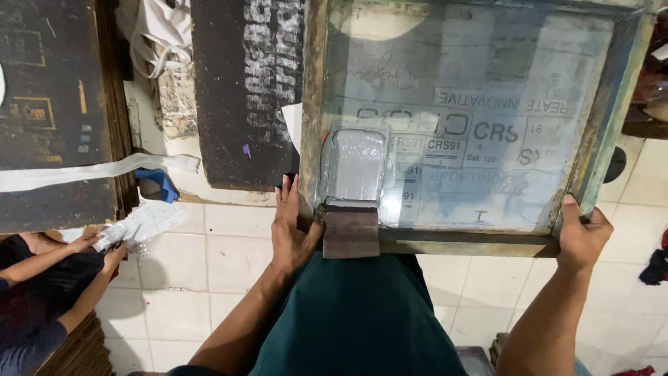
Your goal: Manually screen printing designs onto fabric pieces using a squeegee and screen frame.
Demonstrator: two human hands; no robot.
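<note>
Hands grip the big printing frame to keep it steady: left hand flat on its near-left corner, right hand wrapped round its near-right corner.

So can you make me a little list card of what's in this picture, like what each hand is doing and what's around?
Place: printing bench above a white tiled floor
Main thing: screen-printing frame with blue-grey mesh, lying flat
Left hand: flat against the frame's near left corner
Right hand: gripping the frame's near right corner
On the mesh: squeegee resting at the near edge, beside a patch of pale ink
Beside the frame: dark printing board
Someone else: another person's hands at lower left, holding a small white piece
</note>
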